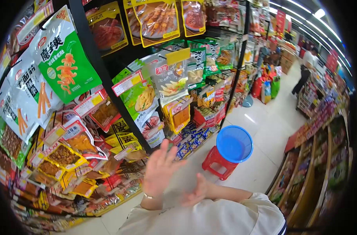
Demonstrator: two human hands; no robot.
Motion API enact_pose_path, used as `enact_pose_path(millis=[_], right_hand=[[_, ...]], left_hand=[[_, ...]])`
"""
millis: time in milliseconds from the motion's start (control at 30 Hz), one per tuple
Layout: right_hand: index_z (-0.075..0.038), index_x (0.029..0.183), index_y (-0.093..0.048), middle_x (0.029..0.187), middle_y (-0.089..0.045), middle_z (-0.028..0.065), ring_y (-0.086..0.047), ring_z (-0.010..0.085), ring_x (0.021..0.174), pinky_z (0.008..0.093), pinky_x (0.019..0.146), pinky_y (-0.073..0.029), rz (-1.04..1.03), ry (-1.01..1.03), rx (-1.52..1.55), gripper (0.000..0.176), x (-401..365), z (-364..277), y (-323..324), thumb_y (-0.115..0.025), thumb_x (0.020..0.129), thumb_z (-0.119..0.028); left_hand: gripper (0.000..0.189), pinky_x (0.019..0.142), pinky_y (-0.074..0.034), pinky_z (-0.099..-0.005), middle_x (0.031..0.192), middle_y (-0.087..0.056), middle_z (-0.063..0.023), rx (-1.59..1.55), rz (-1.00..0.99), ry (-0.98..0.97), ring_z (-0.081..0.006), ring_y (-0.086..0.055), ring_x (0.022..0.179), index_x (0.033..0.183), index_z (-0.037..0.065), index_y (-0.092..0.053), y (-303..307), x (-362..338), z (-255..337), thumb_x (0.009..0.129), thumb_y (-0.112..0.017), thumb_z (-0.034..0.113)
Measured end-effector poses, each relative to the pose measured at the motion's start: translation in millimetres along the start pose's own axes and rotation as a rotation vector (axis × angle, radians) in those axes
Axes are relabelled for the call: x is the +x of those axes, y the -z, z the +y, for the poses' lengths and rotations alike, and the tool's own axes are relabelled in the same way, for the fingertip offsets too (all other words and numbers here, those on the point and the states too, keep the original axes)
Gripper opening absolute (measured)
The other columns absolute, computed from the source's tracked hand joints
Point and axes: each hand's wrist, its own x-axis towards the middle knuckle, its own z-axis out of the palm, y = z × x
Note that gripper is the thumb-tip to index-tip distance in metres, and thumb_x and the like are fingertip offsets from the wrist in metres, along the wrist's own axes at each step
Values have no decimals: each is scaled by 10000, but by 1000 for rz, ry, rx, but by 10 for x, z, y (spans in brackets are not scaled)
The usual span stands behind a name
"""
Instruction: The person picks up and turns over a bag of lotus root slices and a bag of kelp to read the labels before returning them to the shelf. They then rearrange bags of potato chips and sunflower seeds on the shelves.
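My left hand [159, 170] is raised with its fingers spread, slightly blurred, and a thin bracelet circles its wrist. Nothing is in it. To its right and lower, my right hand [196, 191] is held in front of my body, thumb apart from the smeared fingers, with nothing visible in it. Just beyond the left hand hang snack packets on a rack, among them a yellow-edged packet [177, 115] and a grey packet [171, 80]. A blue plastic basket [235, 143] sits on a red stool [218, 166] past my right hand.
Dark rack posts and price tags [127, 83] stick out on the left, with a green-and-white packet [67, 58] hanging close. Lower shelves [303, 176] line the right side. Up the tiled aisle [260, 117], a person [308, 68] stands near stacked goods and cardboard boxes [287, 60].
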Motion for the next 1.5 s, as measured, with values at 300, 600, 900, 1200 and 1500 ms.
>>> enact_pose_path(millis=[300, 600, 900, 1200, 1500], right_hand=[[-120, 1002, -599, 1049, -623, 26, -610, 197, 855, 312, 772, -501, -365, -4, 780, 275, -225, 314, -68, -547, 735, -153], [-232, 1174, -566, 974, -642, 85, -603, 280, 877, 412, 726, -491, -1860, 559, 1145, 410, -33, 277, -772, -541, 765, -216], [-165, 1063, -580, 940, -638, 102, -597, 305, 879, 450, 714, -464, -1848, 1083, 1178, 315, 958, -271, -1604, -560, 755, -224], [-81, 1129, -520, 1194, -504, 140, -545, 263, 1048, 416, 764, -452, -1348, 1007, 1030, 385, 2546, -588, -1598, -560, 758, -174], [-98, 1123, -510, 1150, -536, 120, -513, 274, 1087, 447, 792, -431, -958, 1009, 1425, 292, 3387, -1824, -1722, -477, 844, -176]], left_hand=[[722, 1063, -188, -487, 1490, -85, -143, 579, 701, -273, -241, -47, 1385, 1420, 43, -127, -475, 113, -12, 866, -393, 423], [603, 950, -59, -730, 1471, 43, -192, 1791, 121, -273, -334, -8, 1358, 1369, 173, -318, -733, -793, 32, 860, -510, 432], [462, 914, -124, -753, 838, -441, -80, 2333, -243, 424, -204, -467, 719, 1273, 255, -462, -609, -1502, 57, 819, -544, 281], [326, 886, -375, -499, 1097, -587, -55, 2524, -466, -228, -131, -541, 1027, 1163, 198, -559, -792, -1590, 1433, 846, -508, 253], [320, 910, -403, -351, 1174, -543, -139, 1360, 344, 896, -225, -524, 1064, 1135, 43, -539, -1283, -2950, 2870, 859, -550, 205]])
